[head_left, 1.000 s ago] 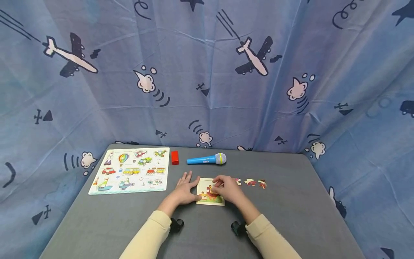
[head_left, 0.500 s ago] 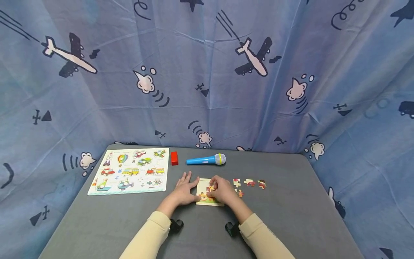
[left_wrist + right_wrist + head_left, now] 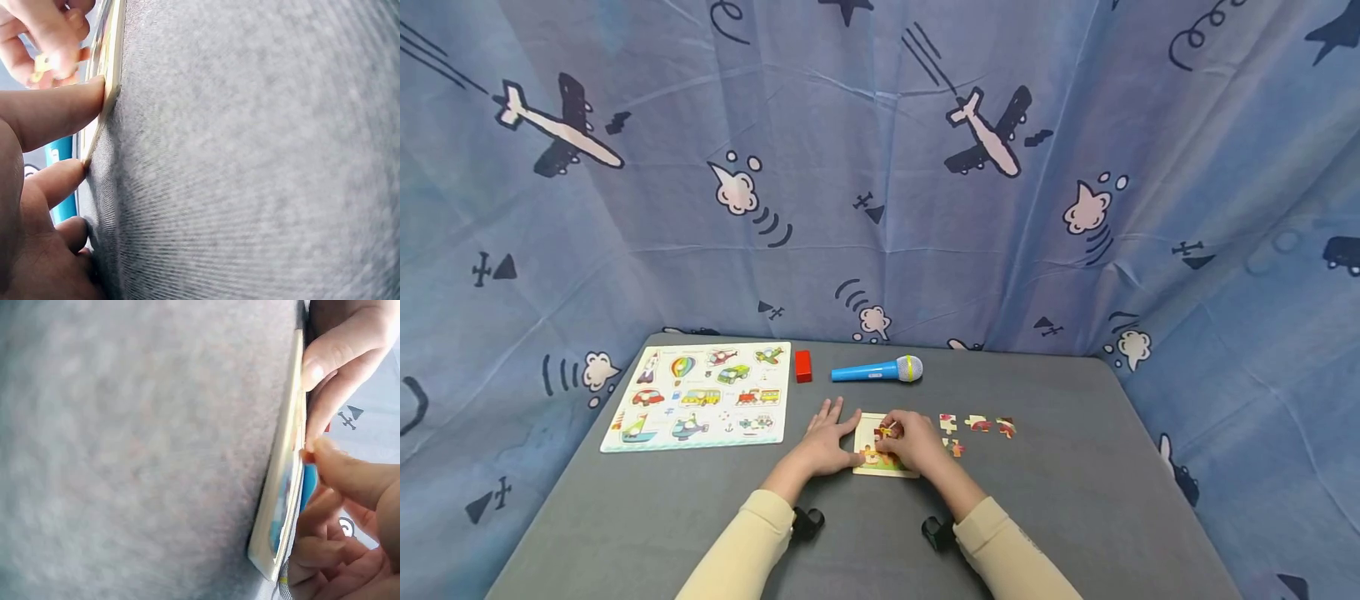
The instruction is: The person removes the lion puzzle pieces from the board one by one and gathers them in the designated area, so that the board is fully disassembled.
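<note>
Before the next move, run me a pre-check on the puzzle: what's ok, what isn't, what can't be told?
1. Left hand steadying the puzzle tray: ok, thumb and index finger touch its edge.
2. Right hand has a piece: ok, a puzzle piece is pinched in its fingers.
3. That piece seated: not ok, the fingers hold it.
4. Piece lined up with its slot: cannot tell, the fingers cover the spot.
5. Loose pieces in view: ok, several lie right of the tray.
6. Microphone out of the way: ok, it lies beyond the tray.
</note>
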The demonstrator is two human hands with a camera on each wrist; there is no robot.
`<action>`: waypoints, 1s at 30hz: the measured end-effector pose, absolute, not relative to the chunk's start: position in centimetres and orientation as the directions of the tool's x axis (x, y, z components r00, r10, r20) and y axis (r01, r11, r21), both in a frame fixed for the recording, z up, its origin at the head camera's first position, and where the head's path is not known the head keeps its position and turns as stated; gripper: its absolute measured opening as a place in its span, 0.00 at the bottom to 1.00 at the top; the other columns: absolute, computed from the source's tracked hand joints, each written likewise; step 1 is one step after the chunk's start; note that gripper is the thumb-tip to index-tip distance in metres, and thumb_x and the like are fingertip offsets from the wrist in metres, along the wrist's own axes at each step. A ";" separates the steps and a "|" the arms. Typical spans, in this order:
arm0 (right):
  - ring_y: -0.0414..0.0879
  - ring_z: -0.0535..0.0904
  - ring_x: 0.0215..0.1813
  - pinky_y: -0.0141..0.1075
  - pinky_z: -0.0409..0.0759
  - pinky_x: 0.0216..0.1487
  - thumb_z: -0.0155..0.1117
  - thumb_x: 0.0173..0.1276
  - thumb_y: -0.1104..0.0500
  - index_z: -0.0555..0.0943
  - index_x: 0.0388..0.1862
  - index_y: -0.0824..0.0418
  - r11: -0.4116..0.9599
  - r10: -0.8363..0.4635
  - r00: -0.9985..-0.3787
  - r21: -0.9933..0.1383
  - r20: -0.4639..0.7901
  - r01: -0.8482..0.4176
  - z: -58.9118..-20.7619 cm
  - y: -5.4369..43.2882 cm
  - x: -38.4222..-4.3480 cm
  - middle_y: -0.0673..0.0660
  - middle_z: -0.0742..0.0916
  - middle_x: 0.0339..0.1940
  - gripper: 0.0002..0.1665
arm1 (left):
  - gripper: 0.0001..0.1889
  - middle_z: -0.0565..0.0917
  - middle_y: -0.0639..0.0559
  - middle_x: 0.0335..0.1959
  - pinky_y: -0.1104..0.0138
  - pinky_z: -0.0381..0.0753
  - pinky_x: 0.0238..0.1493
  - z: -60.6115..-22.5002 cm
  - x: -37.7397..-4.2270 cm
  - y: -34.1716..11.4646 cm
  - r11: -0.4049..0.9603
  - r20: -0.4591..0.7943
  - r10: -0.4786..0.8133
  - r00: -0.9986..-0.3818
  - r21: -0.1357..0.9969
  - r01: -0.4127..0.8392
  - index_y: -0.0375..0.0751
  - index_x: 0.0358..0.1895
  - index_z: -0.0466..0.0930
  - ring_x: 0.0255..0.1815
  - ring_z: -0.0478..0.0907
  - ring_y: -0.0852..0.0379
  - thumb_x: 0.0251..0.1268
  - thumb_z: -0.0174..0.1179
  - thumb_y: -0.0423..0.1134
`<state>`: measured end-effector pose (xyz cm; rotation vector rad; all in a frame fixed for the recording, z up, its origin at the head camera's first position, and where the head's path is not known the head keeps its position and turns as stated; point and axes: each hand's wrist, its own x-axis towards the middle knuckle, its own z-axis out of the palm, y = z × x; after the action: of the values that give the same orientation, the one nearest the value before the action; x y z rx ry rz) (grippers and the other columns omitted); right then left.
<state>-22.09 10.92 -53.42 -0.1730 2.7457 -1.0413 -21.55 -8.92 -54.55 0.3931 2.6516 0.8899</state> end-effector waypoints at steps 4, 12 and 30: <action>0.41 0.77 0.26 0.33 0.74 0.27 0.79 0.59 0.52 0.83 0.42 0.58 0.682 -0.178 -0.974 -0.731 -0.139 -0.020 -52.9 11.8 -21.8 0.49 0.84 0.25 0.17 | 0.42 0.47 0.37 0.83 0.43 0.43 0.80 -54.6 -21.5 -8.9 0.774 -0.218 0.349 -0.911 0.615 0.149 0.47 0.78 0.63 0.84 0.36 0.37 0.61 0.68 0.50; 0.46 0.83 0.26 0.33 0.75 0.25 0.71 0.68 0.53 0.86 0.55 0.64 0.617 -0.159 -0.985 -0.785 -0.062 -0.050 -51.9 14.5 -20.9 0.53 0.88 0.25 0.21 | 0.43 0.46 0.38 0.83 0.43 0.42 0.81 -54.8 -21.6 -8.8 0.774 -0.225 0.344 -0.912 0.617 0.140 0.48 0.78 0.62 0.84 0.35 0.38 0.61 0.69 0.50; 0.53 0.83 0.26 0.32 0.69 0.24 0.72 0.67 0.56 0.82 0.49 0.65 0.603 -0.032 -0.998 -0.798 -0.054 0.024 -52.4 22.5 -19.8 0.56 0.86 0.21 0.17 | 0.43 0.46 0.38 0.83 0.43 0.42 0.80 -54.8 -21.7 -8.8 0.776 -0.223 0.347 -0.911 0.614 0.145 0.47 0.78 0.62 0.84 0.35 0.38 0.60 0.69 0.50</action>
<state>-19.76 22.47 -52.35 -0.0071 2.7561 -1.3730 -21.72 -8.77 -54.85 0.3777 2.6449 0.8766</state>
